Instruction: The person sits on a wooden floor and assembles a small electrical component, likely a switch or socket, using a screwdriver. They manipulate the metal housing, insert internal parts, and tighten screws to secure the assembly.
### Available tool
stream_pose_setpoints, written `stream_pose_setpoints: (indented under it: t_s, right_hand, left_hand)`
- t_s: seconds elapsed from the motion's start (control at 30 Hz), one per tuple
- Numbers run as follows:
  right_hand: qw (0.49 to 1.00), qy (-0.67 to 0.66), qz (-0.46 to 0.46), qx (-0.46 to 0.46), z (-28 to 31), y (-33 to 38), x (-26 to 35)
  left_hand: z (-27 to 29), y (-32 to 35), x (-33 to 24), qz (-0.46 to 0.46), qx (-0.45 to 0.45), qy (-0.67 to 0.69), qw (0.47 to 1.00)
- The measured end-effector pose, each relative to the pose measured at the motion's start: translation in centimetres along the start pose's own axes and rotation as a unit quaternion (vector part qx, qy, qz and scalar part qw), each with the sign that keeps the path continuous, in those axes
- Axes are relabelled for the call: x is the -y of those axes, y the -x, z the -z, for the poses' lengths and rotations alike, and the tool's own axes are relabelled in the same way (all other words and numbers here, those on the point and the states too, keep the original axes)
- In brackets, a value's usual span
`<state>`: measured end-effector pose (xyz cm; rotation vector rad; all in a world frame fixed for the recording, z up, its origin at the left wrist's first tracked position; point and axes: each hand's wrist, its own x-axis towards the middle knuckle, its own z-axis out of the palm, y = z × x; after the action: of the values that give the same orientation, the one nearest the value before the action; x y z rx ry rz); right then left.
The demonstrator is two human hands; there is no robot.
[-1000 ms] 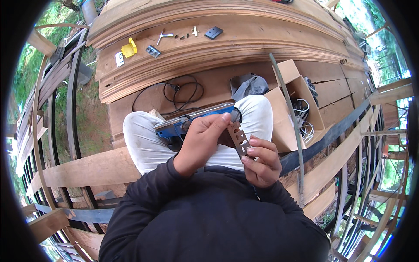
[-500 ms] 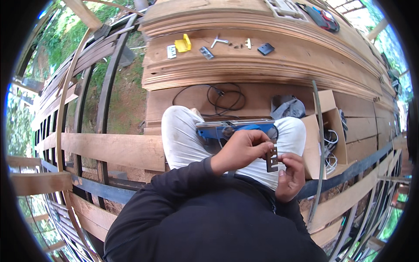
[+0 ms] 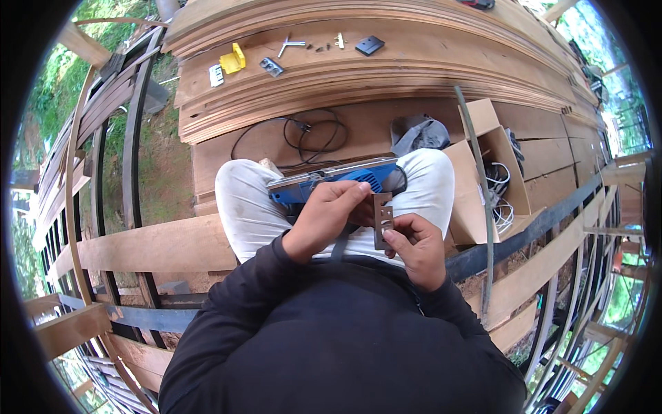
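Note:
A dark slotted metal planer blade [image 3: 383,222] stands upright in front of my lap. My right hand [image 3: 417,248] pinches its lower end between thumb and fingers. My left hand [image 3: 323,215] is closed, with thumb and forefinger pressed together beside the blade's upper end. Whether those fingertips touch the blade or hold something small cannot be made out. Across my thighs, just beyond my hands, rests a blue electric planer [image 3: 365,178], its metal sole turned up.
On the boards [image 3: 303,83] ahead lie a yellow case [image 3: 233,59], a white slotted piece [image 3: 216,75], a grey metal part [image 3: 271,67], a T-shaped wrench [image 3: 290,45] and a black block [image 3: 369,45]. A coiled black cord [image 3: 314,141], grey cloth [image 3: 419,133] and open cardboard box [image 3: 469,186] are nearer.
The view has shifted, so the scene sits further left and higher. My right hand has taken hold of the blade's lower end. My left fingertips now sit beside its upper end.

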<state>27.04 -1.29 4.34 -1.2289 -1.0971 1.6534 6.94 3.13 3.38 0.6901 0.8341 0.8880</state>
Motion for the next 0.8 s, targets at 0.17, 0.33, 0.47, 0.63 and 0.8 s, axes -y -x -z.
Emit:
stream_pose_setpoints:
  t_s: [0.17, 0.33, 0.47, 0.63, 0.8]
  right_hand:
    - [1.0, -0.012, -0.009, 0.009, 0.23, 0.23, 0.07]
    - [0.997, -0.073, -0.035, 0.007, 0.36, 0.23, -0.09]
    - [0.993, -0.106, -0.045, 0.009, 0.45, 0.22, -0.37]
    - [0.994, -0.099, -0.04, 0.008, 0.5, 0.33, -0.51]
    - [0.993, -0.107, -0.047, 0.002, 0.6, 0.41, -0.52]
  left_hand:
    - [0.18, -0.21, 0.16, 0.02, -0.002, 0.005, 1.0]
    - [-0.22, -0.14, 0.2, 0.021, -0.011, -0.026, 0.999]
    - [-0.07, -0.2, 0.3, 0.034, -0.016, -0.014, 0.999]
    - [-0.02, -0.29, 0.45, 0.039, -0.023, -0.013, 0.999]
    - [-0.16, -0.24, 0.35, 0.04, -0.021, -0.001, 0.999]
